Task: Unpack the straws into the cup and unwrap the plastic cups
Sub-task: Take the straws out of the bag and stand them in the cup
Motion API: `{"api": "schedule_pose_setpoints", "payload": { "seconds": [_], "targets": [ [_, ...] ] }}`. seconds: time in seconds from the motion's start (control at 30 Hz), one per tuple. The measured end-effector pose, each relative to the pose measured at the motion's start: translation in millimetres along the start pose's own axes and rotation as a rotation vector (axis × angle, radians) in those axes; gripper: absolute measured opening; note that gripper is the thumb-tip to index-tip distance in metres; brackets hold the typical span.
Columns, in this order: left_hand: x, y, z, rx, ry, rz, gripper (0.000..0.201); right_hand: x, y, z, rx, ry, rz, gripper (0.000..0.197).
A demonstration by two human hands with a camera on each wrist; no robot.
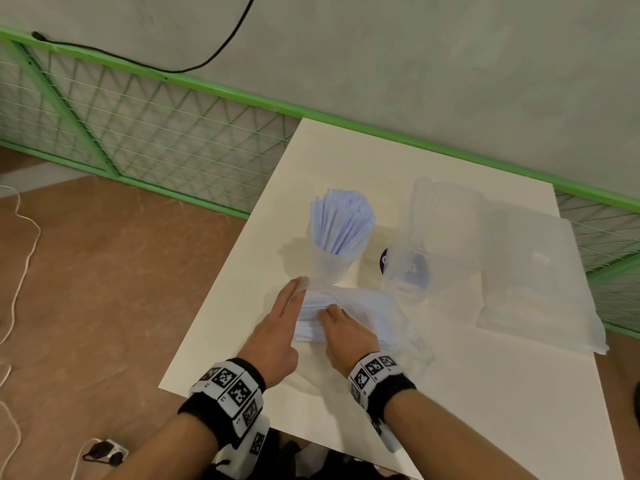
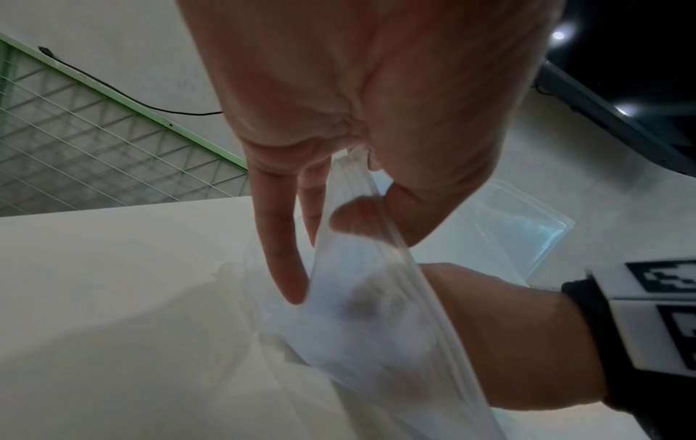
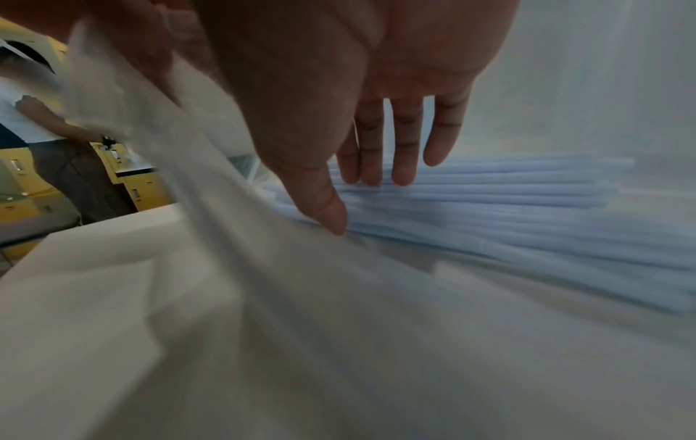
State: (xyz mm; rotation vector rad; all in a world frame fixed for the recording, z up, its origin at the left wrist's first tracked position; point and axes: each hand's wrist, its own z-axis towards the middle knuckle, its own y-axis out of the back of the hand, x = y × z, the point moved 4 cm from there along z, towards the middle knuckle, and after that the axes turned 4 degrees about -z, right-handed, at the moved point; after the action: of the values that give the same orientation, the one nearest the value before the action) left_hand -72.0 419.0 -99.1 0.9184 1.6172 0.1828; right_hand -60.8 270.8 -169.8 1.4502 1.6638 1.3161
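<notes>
Pale blue straws (image 1: 313, 320) lie flat in their clear bag (image 1: 363, 306) near the left edge of the white table (image 1: 450, 393), their long axis running roughly across the person's front, just in front of the cup (image 1: 334, 261), which already stands full of upright straws. From the head view the left hand (image 1: 277, 330) sits at the bag's left end with fingers stretched toward the cup's base, and the right hand (image 1: 341, 336) is the one over the bundle; further right, toward the far edge, lie the wrapped plastic cups (image 1: 433, 237) and another flat plastic packet (image 1: 533, 271), both untouched by the look of it. The left wrist view shows what the head view hides: the thumb and a fingertip of the left hand (image 2: 357, 119) pinch the zip-like rim of the bag (image 2: 376, 297) and hold its mouth up. The right wrist view shows that the right hand (image 3: 357, 89) is inside the bag, fingers (image 3: 403, 148) straight and resting on top of the bundle of straws (image 3: 508, 214), thumb low at its near side, not yet closed round anything. I judge the next move to be a grasp across that axis, then a lift and a turn upright toward the cup just beyond.
</notes>
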Motion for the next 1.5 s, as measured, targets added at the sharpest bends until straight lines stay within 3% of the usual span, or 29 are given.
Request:
{"api": "schedule_pose_setpoints", "payload": {
  "seconds": [0.2, 0.4, 0.63, 1.1, 1.3, 1.5],
  "targets": [
    [-0.5, 1.3, 1.0, -0.004, -0.001, 0.005, 0.109, 0.7, -1.1, 2.0, 0.018, -0.013, 0.020, 0.050],
    [0.9, 1.9, 1.1, -0.004, 0.012, 0.012, 0.110, 1.6, -4.6, 5.8, 0.006, 0.003, 0.058, 0.065],
    [0.7, 3.7, 0.6, -0.016, 0.007, 0.012, 0.109, 4.8, 3.4, 3.6, 0.008, -0.007, 0.058, 0.039],
    [-7.7, 8.2, -3.7, -0.019, 0.010, 0.002, 0.107, 12.9, 13.5, 2.7, 0.132, -0.011, -0.021, 0.029],
    [-3.9, 10.7, -2.5, -0.035, 0.008, 0.010, 0.108, 6.9, 25.9, -8.3, 0.116, -0.082, 0.322, 0.020],
    [-0.8, 9.2, -0.3, -0.051, -0.006, -0.003, 0.109, 1.9, 48.8, -32.5, -0.088, -0.047, 0.567, 0.006]
  ]
}}
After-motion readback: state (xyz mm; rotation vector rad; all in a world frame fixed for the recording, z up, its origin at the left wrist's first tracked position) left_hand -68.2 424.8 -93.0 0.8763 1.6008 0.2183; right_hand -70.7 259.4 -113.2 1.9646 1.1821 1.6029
